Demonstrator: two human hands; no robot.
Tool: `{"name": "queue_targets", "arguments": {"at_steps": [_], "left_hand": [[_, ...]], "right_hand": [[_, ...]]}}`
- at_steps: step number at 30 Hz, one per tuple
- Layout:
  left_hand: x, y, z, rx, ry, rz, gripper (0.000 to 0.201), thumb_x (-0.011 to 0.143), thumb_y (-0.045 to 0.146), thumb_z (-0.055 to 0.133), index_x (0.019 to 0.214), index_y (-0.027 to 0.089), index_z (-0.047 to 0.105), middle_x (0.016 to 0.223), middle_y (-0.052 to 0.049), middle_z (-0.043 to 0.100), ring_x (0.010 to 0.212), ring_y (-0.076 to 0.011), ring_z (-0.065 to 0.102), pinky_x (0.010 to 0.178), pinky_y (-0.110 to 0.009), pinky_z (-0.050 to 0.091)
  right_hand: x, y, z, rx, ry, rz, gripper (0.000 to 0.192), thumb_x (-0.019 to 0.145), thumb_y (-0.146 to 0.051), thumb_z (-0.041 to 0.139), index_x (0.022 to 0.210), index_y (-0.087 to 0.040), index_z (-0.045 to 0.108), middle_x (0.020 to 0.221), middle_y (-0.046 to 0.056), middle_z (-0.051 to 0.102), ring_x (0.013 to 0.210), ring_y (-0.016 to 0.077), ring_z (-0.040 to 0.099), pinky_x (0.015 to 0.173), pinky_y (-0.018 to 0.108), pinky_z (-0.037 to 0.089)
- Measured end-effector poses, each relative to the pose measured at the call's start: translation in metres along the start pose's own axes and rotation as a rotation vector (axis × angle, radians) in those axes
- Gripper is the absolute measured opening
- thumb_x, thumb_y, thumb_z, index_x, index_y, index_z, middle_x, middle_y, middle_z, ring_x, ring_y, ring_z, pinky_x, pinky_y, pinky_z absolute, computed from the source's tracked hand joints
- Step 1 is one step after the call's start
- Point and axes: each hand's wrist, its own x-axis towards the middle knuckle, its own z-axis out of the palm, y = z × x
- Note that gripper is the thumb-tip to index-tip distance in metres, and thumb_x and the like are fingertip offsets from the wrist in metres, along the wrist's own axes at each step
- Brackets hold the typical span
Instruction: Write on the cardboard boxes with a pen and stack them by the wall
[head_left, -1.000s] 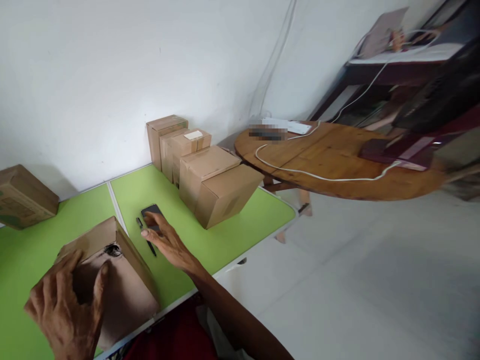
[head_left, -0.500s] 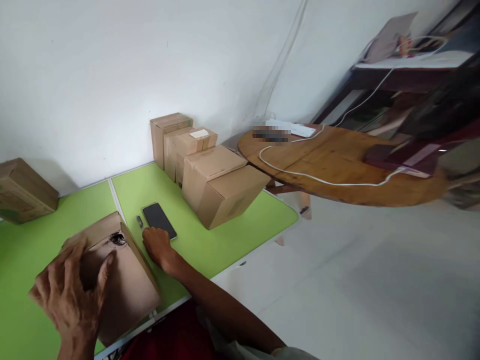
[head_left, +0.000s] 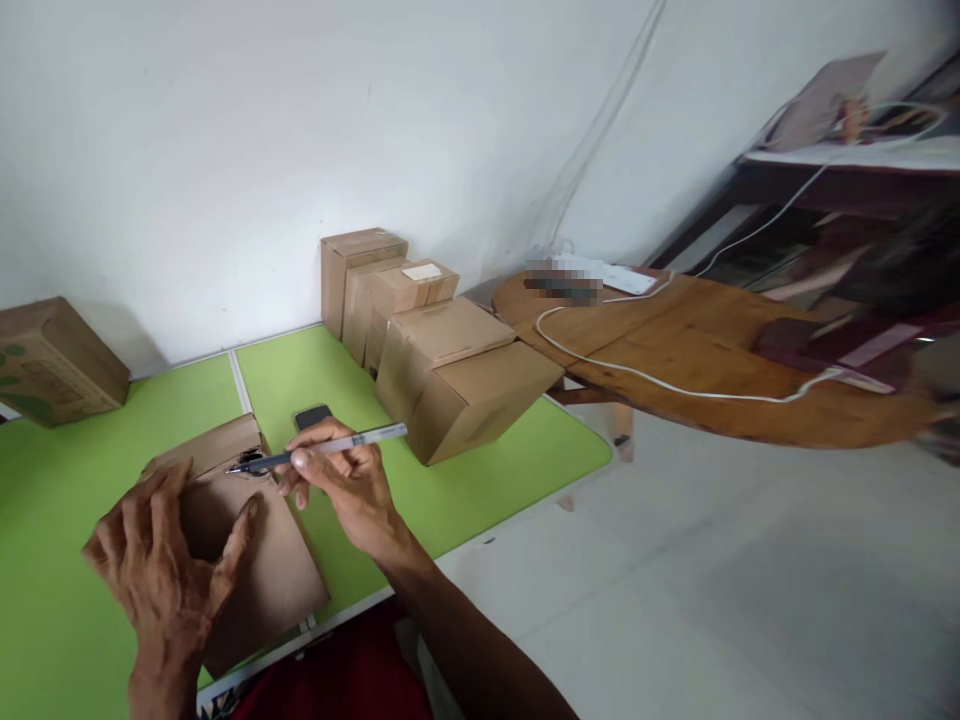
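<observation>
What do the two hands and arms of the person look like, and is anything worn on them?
Both are bare. The left hand shows no ring, glove or watch, and its wrist is uncovered to the picture's edge. The right hand is also without rings or a glove, and the right forearm carries no sleeve or band. Dark red clothing shows at the lower edge.

Near box (head_left: 247,560) lying on the table (head_left: 465,490) at the front edge, phone (head_left: 312,416) behind it, stacked boxes (head_left: 435,360) standing at the right against the wall, another box (head_left: 56,360) sitting far left, wooden table (head_left: 720,350) standing beyond the right end.
</observation>
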Motion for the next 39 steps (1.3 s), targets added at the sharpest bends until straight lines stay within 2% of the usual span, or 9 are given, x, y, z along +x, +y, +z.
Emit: {"name": "queue_targets", "arguments": {"at_steps": [4,9,19,23,26,29,32,34,39], "left_hand": [[-0.001,0.0,-0.001,0.001,0.006,0.02,0.071,0.1,0.076,0.066,0.137,0.016,0.074,0.124,-0.023,0.077,0.111,-0.0433,0.064,0.099,-0.056,0.042],[-0.001,-0.001,-0.001,0.007,0.022,0.022,0.07,0.099,0.076,0.066,0.137,0.018,0.073,0.123,-0.021,0.078,0.109,-0.0411,0.064,0.099,-0.053,0.041],[-0.001,-0.002,-0.001,0.02,0.026,0.029,0.071,0.1,0.077,0.066,0.134,0.015,0.076,0.121,-0.024,0.078,0.109,-0.0436,0.064,0.098,-0.056,0.041],[-0.001,-0.003,-0.001,0.008,0.01,0.013,0.074,0.1,0.079,0.064,0.135,0.014,0.075,0.122,-0.025,0.077,0.11,-0.045,0.064,0.098,-0.057,0.042],[-0.003,-0.005,-0.003,-0.002,0.022,0.014,0.073,0.099,0.077,0.065,0.135,0.014,0.075,0.122,-0.026,0.077,0.109,-0.0451,0.064,0.099,-0.058,0.042],[-0.007,-0.007,-0.003,-0.003,0.037,0.006,0.071,0.097,0.075,0.07,0.138,0.018,0.074,0.12,-0.024,0.076,0.109,-0.0447,0.063,0.101,-0.059,0.043],[-0.009,-0.009,-0.003,-0.007,0.045,0.009,0.071,0.096,0.074,0.072,0.141,0.02,0.073,0.118,-0.023,0.075,0.109,-0.0445,0.063,0.102,-0.059,0.044],[-0.01,-0.01,-0.002,-0.013,0.06,0.014,0.072,0.096,0.074,0.073,0.145,0.021,0.071,0.12,-0.022,0.075,0.108,-0.0431,0.063,0.103,-0.059,0.044],[-0.009,-0.012,-0.001,0.01,0.087,0.041,0.075,0.097,0.072,0.073,0.151,0.02,0.069,0.118,-0.021,0.075,0.109,-0.0429,0.064,0.105,-0.06,0.046]], "right_hand": [[-0.009,-0.002,0.017,-0.109,0.021,-0.035,0.041,0.098,-0.064,0.085,0.098,-0.025,0.077,0.094,0.004,0.076,0.075,0.018,0.072,0.064,0.031,0.059],[-0.01,-0.009,0.015,-0.252,0.024,-0.094,0.037,0.101,-0.061,0.082,0.096,-0.025,0.077,0.092,0.003,0.072,0.084,0.0203,0.072,0.077,0.034,0.06],[-0.013,-0.027,-0.008,-0.474,0.123,-0.134,0.039,0.106,-0.056,0.072,0.084,-0.025,0.065,0.066,-0.004,0.056,0.055,0.0136,0.048,0.052,0.027,0.036],[0.004,-0.022,-0.018,-0.538,0.189,-0.137,0.041,0.112,-0.063,0.063,0.096,-0.026,0.067,0.075,-0.001,0.063,0.063,0.0167,0.058,0.056,0.029,0.046],[0.029,-0.005,-0.021,-0.935,0.104,0.14,0.041,0.122,-0.053,0.045,0.115,-0.022,0.072,0.094,0.008,0.076,0.075,0.0205,0.071,0.063,0.032,0.056],[0.05,0.024,-0.014,-1.235,-0.062,0.458,0.031,0.12,-0.032,0.055,0.115,-0.014,0.079,0.104,0.018,0.084,0.09,0.0276,0.082,0.075,0.037,0.064],[0.06,0.055,-0.003,-1.325,-0.134,0.547,0.014,0.109,-0.019,0.073,0.106,-0.01,0.082,0.113,0.021,0.085,0.111,0.0345,0.084,0.095,0.045,0.066],[0.06,0.069,0.002,-1.375,-0.158,0.592,0.015,0.11,-0.024,0.077,0.116,-0.012,0.081,0.124,0.016,0.084,0.118,0.031,0.082,0.103,0.049,0.066],[0.055,0.075,-0.002,-1.44,-0.13,0.614,0.02,0.111,-0.029,0.075,0.122,-0.014,0.081,0.128,0.018,0.083,0.123,0.0325,0.08,0.104,0.045,0.064]]}}
